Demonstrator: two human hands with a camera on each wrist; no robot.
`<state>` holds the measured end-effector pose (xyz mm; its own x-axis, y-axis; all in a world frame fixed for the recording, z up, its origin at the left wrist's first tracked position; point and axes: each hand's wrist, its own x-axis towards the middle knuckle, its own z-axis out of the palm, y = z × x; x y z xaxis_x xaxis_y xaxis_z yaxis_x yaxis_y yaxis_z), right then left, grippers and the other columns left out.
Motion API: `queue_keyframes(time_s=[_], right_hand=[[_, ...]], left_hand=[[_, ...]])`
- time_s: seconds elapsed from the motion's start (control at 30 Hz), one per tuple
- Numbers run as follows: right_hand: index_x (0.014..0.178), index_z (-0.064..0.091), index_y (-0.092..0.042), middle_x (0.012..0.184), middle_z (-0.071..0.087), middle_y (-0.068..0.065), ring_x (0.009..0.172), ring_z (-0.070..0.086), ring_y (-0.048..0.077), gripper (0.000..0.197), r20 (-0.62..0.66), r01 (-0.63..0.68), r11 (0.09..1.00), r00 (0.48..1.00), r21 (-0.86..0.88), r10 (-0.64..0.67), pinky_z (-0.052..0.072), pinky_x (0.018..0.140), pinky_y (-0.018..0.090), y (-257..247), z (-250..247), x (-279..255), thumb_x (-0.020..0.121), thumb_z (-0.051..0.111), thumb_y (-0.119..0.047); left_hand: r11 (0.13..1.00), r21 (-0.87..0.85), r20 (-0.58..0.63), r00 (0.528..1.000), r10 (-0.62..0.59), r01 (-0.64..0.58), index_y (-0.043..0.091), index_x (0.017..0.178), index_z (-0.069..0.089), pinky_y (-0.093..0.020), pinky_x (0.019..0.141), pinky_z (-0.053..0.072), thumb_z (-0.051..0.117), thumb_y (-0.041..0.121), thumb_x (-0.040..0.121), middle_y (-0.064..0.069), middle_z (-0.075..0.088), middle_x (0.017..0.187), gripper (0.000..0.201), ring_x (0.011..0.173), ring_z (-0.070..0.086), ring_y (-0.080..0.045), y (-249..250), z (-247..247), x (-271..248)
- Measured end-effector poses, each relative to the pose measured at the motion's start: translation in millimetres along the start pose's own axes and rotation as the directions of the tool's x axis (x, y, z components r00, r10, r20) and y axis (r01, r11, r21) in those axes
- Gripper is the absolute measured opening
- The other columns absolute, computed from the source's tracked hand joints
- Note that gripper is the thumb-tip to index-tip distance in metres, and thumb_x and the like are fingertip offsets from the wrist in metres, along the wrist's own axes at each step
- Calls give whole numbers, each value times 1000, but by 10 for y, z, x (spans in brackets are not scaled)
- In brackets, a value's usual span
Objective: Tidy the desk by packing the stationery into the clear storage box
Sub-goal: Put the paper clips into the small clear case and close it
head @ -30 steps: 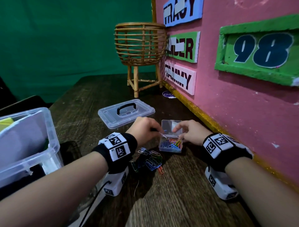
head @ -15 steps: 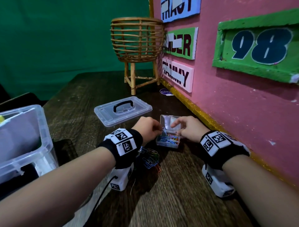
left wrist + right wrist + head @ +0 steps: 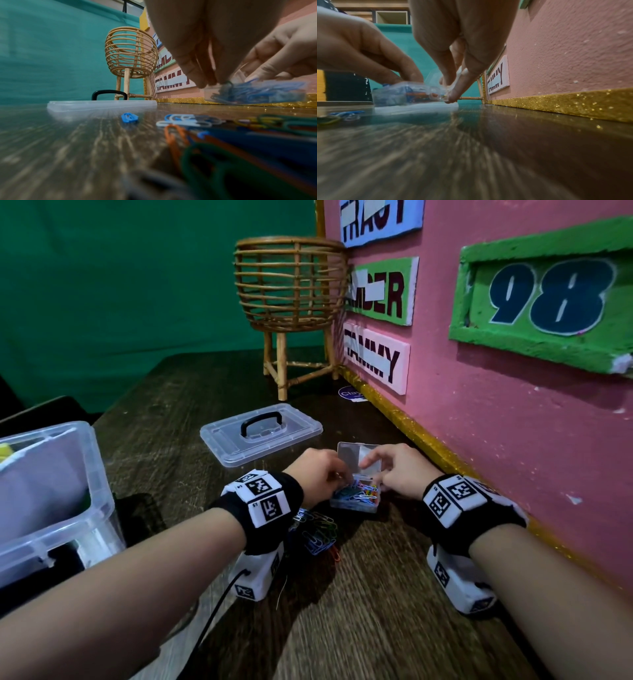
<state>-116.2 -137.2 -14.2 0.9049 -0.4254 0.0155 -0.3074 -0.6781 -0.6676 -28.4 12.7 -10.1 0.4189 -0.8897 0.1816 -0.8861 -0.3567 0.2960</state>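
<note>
Clear clip case [image 3: 356,497] btwn both hands.

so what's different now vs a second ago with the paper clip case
The left hand, a second ago beside the small clear case pinching a clip at its rim, has dropped its fingertips into the clips inside. The right hand has moved onto the raised lid, thumb and forefinger at its front edge. The loose paper clips, big lid and storage box stayed put.
</note>
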Motion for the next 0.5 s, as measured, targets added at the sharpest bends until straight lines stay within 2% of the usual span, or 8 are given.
queue_keyframes(time_s=[0.07, 0.13, 0.23, 0.3, 0.4, 0.47, 0.5], right_hand=[[71, 59, -35, 70, 53, -4, 69, 57, 16, 39, -3, -2, 1000, 1000, 10, 2, 54, 80, 35, 2, 3, -6, 76, 62, 3], [70, 59, -35, 70, 54, -4, 67, 56, 15, 38, -8, 0, 1000, 1000, 27, 0, 54, 80, 35, 6, 10, 1, 76, 62, 3], [69, 61, -35, 80, 61, 0, 79, 63, 21, 38, -3, -1, 999, 1000, 35, 1, 55, 84, 41, 12, 23, 15, 74, 64, 2], [69, 61, -36, 85, 64, 4, 85, 65, 25, 37, 0, 0, 1000, 1000, 29, 0, 55, 85, 44, 13, 28, 20, 73, 65, 1], [72, 59, -36, 75, 56, -6, 80, 60, 20, 37, -24, -11, 1000, 1000, 22, 12, 54, 81, 35, 17, 9, 11, 74, 65, 1], [79, 59, -30, 71, 49, -10, 73, 52, 12, 34, -57, -7, 1000, 998, 3, 7, 46, 67, 24, 21, -16, 11, 76, 62, 3], [82, 60, -27, 71, 49, -9, 70, 49, 10, 31, -73, -6, 1000, 997, -5, 6, 40, 60, 20, 17, -24, 6, 76, 61, 4]], left_hand=[[996, -14, 34, 995, 88, -88, 16, 106, 71, -20, 97, 36, 56, 10, 90, -3, 64, 117, 23, 110, 56, -17, 11, -3, -18], [991, -31, 56, 989, 134, -133, 16, 108, 71, -23, 101, 36, 53, 6, 90, -3, 65, 118, 27, 111, 56, -17, 31, -10, -31], [989, -84, 8, 992, 123, -122, 14, 108, 69, -30, 98, 44, 55, 9, 90, -5, 66, 113, 24, 107, 60, -19, 25, -7, -28], [990, -100, 41, 994, 101, -96, 15, 112, 67, -25, 98, 44, 54, 10, 90, -3, 65, 116, 25, 109, 59, -17, 34, -8, -28], [989, -98, 60, 991, 119, -113, 15, 116, 64, -12, 91, 36, 51, 10, 92, -2, 64, 119, 28, 110, 57, -15, 67, -20, -76], [984, -66, -14, 986, 165, -165, 14, 113, 64, -13, 88, 37, 53, 15, 92, -4, 63, 112, 24, 105, 57, -16, 59, -49, -173], [980, -52, -32, 981, 189, -191, 14, 108, 65, -19, 89, 42, 55, 20, 91, -4, 63, 108, 21, 102, 57, -16, 44, -62, -240]])
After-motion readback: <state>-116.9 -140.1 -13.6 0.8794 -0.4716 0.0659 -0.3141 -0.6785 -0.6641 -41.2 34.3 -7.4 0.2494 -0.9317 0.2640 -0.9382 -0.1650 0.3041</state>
